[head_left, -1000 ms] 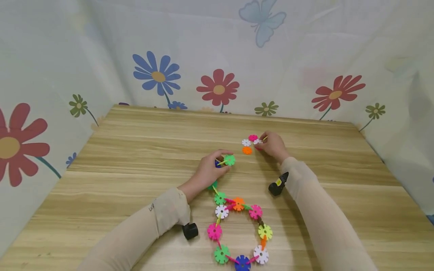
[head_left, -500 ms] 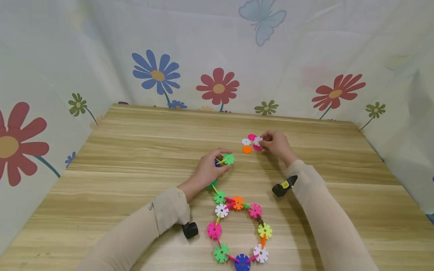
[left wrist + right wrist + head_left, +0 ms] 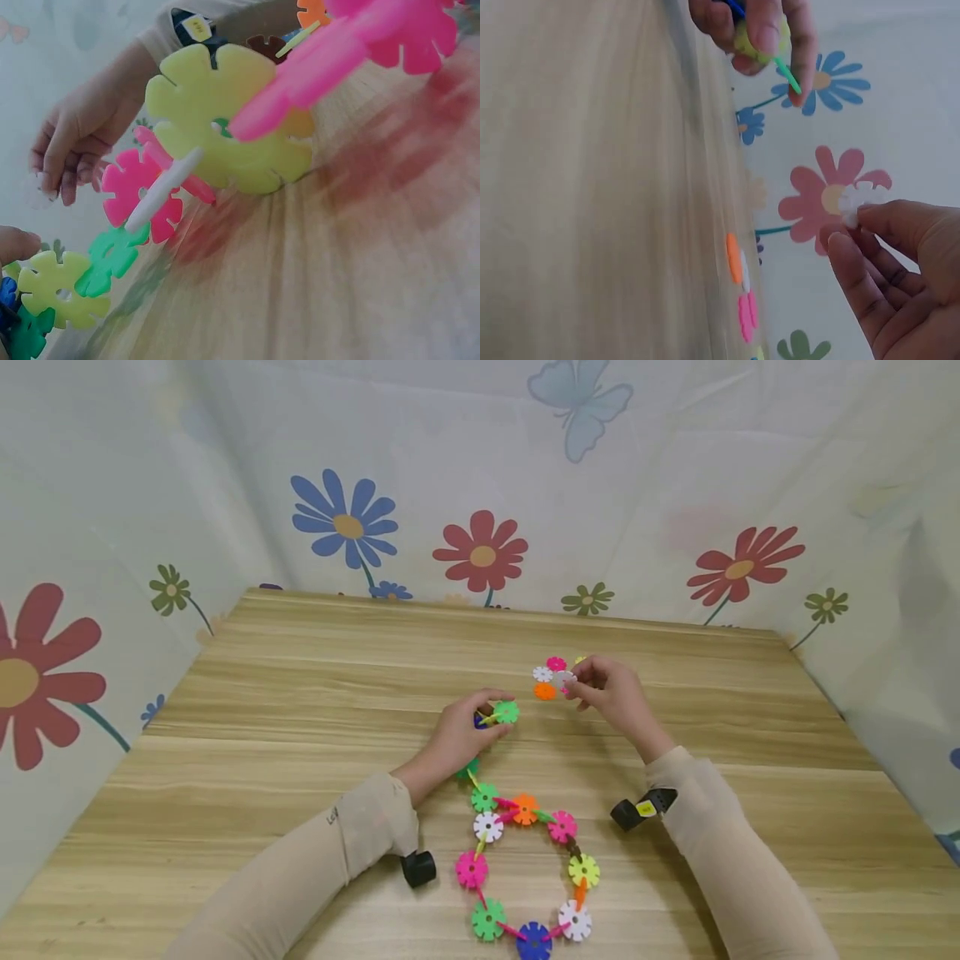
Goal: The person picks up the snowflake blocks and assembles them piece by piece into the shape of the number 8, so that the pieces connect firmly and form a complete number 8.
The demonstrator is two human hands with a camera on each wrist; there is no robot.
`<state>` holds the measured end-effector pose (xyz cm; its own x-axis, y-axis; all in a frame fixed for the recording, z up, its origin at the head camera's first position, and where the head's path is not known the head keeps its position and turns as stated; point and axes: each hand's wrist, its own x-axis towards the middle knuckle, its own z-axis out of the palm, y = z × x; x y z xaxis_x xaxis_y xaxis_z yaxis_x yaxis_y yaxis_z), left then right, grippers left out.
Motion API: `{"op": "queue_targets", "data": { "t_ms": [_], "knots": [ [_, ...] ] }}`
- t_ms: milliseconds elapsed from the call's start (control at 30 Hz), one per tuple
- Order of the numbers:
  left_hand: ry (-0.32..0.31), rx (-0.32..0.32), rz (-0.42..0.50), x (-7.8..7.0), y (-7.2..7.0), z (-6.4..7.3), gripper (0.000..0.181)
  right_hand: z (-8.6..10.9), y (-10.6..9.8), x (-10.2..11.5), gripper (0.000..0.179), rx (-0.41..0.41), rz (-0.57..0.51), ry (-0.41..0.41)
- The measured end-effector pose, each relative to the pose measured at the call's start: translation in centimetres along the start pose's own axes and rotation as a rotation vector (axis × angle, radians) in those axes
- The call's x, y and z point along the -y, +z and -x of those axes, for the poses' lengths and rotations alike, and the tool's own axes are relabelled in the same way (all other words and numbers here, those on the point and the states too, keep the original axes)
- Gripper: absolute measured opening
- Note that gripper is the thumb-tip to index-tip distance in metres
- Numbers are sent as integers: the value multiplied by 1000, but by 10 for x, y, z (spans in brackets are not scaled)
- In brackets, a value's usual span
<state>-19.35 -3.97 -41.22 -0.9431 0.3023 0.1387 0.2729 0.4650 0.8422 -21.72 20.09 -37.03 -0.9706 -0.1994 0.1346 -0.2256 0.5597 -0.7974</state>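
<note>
My right hand [image 3: 617, 693] pinches a white notched snowflake disc [image 3: 859, 201] between thumb and fingertips, raised off the table. My left hand [image 3: 459, 735] grips the far end of a chain of linked discs. A green disc [image 3: 507, 712] sticks out between its thumb and forefinger, with a yellow one edge-on and a blue disc [image 3: 480, 721] partly hidden behind the fingers. From under that hand the chain runs down to a closed ring, with a pink disc [image 3: 472, 869] on its left and a dark blue disc [image 3: 534, 941] at the near side.
Loose discs lie beyond my hands: an orange one [image 3: 545, 691], a white one [image 3: 542, 673] and a pink one [image 3: 556, 663] among them. The wooden table [image 3: 337, 668] ends at a flower-printed cloth [image 3: 420, 460] at the back and sides.
My right hand has picked the white disc up from the loose pile and drawn it slightly toward me. A yellow disc now shows behind the fingers. My left hand keeps its place on the chain.
</note>
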Motion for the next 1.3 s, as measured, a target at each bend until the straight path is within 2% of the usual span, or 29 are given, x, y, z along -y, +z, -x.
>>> {"op": "queue_targets", "data": {
  "t_ms": [167, 300, 400, 533, 867, 1033, 1300],
  "knots": [
    [2, -1, 15, 0, 0, -1, 40, 14, 10, 6, 13, 54, -3, -71],
    [-13, 27, 89, 0, 0, 0, 40, 19, 17, 7, 11, 90, 33, -148],
    [-21, 46, 135, 0, 1, 0, 41, 21, 23, 6, 10, 83, 68, -214],
    [-19, 55, 148, 0, 2, 0, 41, 23, 29, 5, 9, 54, 95, -268],
    [-12, 65, 139, -3, 2, 2, 41, 26, 37, 8, 8, 62, 104, -295],
    [13, 29, 82, -4, 3, 3, 40, 28, 40, 9, 8, 51, 97, -299],
    [19, 24, 56, -4, 5, 5, 40, 32, 47, 11, 7, 46, 46, -236]
  ]
}}
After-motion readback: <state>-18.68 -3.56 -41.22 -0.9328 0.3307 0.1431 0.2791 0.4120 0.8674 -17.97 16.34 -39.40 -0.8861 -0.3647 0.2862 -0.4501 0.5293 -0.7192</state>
